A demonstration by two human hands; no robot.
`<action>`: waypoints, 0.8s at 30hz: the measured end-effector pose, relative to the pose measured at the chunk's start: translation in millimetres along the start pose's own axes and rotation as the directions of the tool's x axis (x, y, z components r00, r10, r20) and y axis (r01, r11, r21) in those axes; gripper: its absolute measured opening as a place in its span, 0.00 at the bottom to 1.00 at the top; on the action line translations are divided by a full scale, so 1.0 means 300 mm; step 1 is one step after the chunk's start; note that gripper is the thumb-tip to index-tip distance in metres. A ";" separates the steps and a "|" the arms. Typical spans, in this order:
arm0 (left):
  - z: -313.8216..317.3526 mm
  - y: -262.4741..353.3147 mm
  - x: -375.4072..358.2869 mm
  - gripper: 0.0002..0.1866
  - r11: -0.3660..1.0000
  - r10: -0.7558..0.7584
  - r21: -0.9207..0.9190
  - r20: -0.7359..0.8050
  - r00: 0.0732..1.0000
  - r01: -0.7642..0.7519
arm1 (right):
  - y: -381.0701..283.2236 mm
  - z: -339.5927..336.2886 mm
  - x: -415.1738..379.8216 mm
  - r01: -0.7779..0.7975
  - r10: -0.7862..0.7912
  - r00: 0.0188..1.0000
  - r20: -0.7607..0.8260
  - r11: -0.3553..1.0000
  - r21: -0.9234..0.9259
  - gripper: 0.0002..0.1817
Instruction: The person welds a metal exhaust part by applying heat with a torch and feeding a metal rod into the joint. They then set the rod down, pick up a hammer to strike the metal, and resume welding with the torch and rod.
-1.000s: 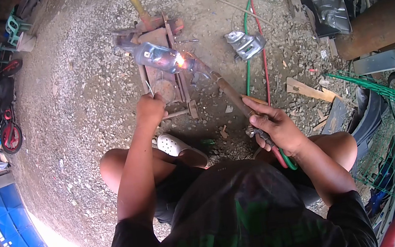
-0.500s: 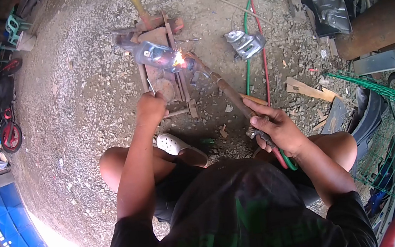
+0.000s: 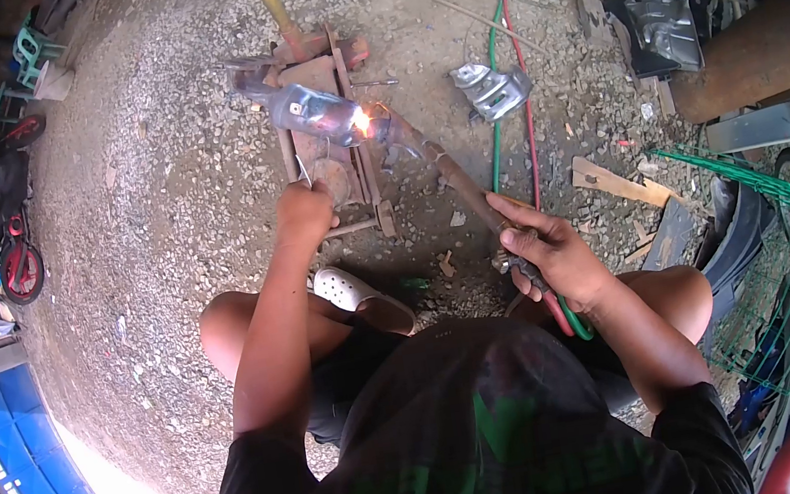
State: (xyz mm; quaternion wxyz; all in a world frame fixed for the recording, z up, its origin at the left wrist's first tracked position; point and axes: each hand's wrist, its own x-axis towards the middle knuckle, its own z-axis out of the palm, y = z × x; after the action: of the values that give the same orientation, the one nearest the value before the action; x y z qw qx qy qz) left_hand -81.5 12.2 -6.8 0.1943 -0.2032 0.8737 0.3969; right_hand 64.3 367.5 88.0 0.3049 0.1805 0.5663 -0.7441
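My right hand (image 3: pixel 552 250) is wrapped round the handle of a gas torch (image 3: pixel 458 177), whose green and red hoses leave its lower end. At the torch's far end a bright orange glow sits against a grey metal canister-like part (image 3: pixel 316 114). That part lies tilted across a rusty metal frame (image 3: pixel 362 171) on the ground. My left hand (image 3: pixel 305 211) is closed round a thin pale rod (image 3: pixel 304 171) just below the part; the rod's tip is near the frame, apart from the glow.
A crumpled silver metal piece (image 3: pixel 492 90) lies beside a green hose (image 3: pixel 498 157) and a red hose (image 3: pixel 529 137). Wood scraps (image 3: pixel 620 179), a rusty cylinder (image 3: pixel 751 60) and green wire mesh (image 3: pixel 754 181) are at right. Motorcycles (image 3: pixel 9 230) stand at left.
The sparks at the torch's end have shrunk to a smaller orange glow, slightly lower and to the right. Both hands keep nearly the same places and grips.
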 end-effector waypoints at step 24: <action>-0.010 0.059 -0.183 0.24 0.968 0.204 0.185 -0.198 0.959 -0.168 | -0.246 -0.106 -0.038 0.342 -0.316 0.901 -0.297 0.939 0.042 0.30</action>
State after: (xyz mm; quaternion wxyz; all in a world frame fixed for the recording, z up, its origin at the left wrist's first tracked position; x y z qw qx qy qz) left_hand -44.9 31.5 33.3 0.0763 -0.1447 0.9350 0.3146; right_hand 22.0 413.5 139.7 0.0812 0.2017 0.5915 -0.7765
